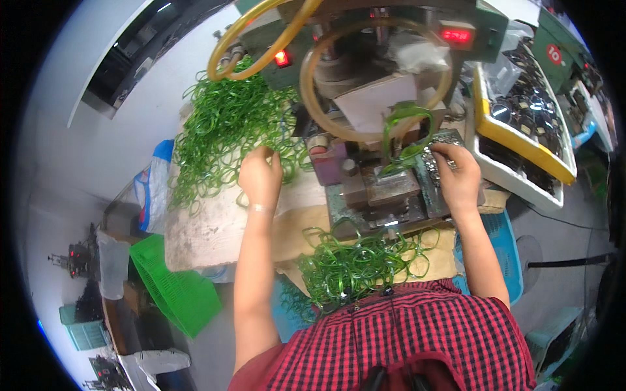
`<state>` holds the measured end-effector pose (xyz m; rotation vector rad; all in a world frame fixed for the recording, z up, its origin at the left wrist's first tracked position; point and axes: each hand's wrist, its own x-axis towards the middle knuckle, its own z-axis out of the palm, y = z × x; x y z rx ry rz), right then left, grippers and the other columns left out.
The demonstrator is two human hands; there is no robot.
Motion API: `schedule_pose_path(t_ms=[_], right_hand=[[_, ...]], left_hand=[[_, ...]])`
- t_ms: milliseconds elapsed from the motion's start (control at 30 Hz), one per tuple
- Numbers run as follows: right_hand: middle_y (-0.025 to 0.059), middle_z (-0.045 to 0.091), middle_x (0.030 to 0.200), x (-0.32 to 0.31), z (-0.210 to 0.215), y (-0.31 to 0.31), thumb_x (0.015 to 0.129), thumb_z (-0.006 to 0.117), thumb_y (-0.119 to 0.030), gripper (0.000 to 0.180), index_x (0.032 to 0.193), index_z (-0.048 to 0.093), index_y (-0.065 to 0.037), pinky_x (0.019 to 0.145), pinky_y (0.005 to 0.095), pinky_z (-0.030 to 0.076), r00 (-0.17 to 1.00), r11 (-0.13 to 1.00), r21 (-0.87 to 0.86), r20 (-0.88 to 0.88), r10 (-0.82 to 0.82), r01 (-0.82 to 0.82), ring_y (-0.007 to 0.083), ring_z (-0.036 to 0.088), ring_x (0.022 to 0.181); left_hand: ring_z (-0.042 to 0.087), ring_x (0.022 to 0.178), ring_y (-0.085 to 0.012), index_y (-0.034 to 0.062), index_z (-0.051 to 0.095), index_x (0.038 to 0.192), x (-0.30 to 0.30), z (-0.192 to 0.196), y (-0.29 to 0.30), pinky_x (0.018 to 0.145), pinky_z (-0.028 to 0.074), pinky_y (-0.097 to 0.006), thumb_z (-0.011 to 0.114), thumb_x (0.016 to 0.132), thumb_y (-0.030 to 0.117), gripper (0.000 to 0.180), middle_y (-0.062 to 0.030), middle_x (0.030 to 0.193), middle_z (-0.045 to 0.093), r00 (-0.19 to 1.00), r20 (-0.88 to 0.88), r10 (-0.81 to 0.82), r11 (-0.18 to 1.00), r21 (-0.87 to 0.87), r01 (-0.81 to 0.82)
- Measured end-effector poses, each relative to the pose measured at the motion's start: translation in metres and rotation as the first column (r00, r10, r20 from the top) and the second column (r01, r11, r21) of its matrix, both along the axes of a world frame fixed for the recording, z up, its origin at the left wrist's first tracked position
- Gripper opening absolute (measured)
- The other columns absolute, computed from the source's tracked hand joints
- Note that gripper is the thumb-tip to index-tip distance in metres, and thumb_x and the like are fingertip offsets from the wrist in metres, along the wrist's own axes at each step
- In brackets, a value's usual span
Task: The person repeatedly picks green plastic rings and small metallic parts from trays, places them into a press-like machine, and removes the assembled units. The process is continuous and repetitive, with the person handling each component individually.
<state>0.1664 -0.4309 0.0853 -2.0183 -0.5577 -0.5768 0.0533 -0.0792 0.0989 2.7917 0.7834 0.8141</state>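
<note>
My left hand (261,177) is at the edge of a big heap of glossy green plastic loops (225,124) on the wooden board. Its fingers are curled down and drawn together, and what they may pinch is hidden. On the right, my right hand (460,177) reaches over small shiny metal pieces (430,166) beside the press. Thumb and fingertips come together there; anything between them is too small to name. Between my hands stands the press (385,189), with a larger green loop (407,140) at its front. A second pile of green loops (358,264) lies at my lap.
A yellow-edged white foam box (486,114) with dark shiny parts stands right. Yellowish hoses (306,85) loop before the press. A green basket (176,283) is lower left; a blue crate (505,254) sits beneath my right arm. The wooden board (208,234) extends left.
</note>
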Motion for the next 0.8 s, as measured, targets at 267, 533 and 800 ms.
schedule_pose_path(t_ms=[267, 533, 800], right_hand=[[0.0118, 0.070, 0.090, -0.015, -0.023, -0.055, 0.081, 0.067, -0.005, 0.014, 0.093, 0.072, -0.004, 0.080, 0.0349, 0.050, 0.974, 0.990, -0.026, -0.177, -0.138, 0.136, 0.0263, 0.066, 0.086], [0.0120, 0.071, 0.090, -0.040, 0.053, 0.015, 0.080, 0.067, -0.003, 0.016, 0.095, 0.072, -0.002, 0.078, 0.0324, 0.051, 0.949, 0.939, 0.218, -0.108, 0.295, -0.267, 0.0227, 0.067, 0.084], [0.0093, 0.068, 0.099, -0.032, 0.023, 0.041, 0.082, 0.066, 0.000, 0.042, 0.123, 0.057, 0.002, 0.088, 0.0280, 0.049, 0.763, 0.719, 0.668, -0.361, 0.536, -0.189, 0.0152, 0.064, 0.095]], left_hand=[[0.060, 0.087, -0.0336, 0.0058, 0.069, 0.094, 0.059, -0.051, 0.038, 0.072, 0.050, -0.044, 0.071, 0.079, 0.029, 0.027, -0.0145, 0.095, 0.060, 0.974, 0.143, 0.178, 0.939, 0.271, -0.212], [0.068, 0.092, -0.0360, 0.0073, 0.074, 0.094, 0.055, -0.077, 0.099, 0.080, 0.053, -0.044, 0.066, 0.083, 0.037, 0.032, -0.0185, 0.099, 0.071, 0.936, -0.293, 0.194, 0.953, -0.168, -0.250], [0.065, 0.071, -0.0203, -0.0011, 0.072, 0.090, 0.008, -0.048, 0.082, 0.066, 0.049, -0.034, 0.066, 0.090, 0.030, 0.031, -0.0130, 0.078, 0.071, 0.996, 0.091, -0.014, 0.907, -0.417, 0.051]])
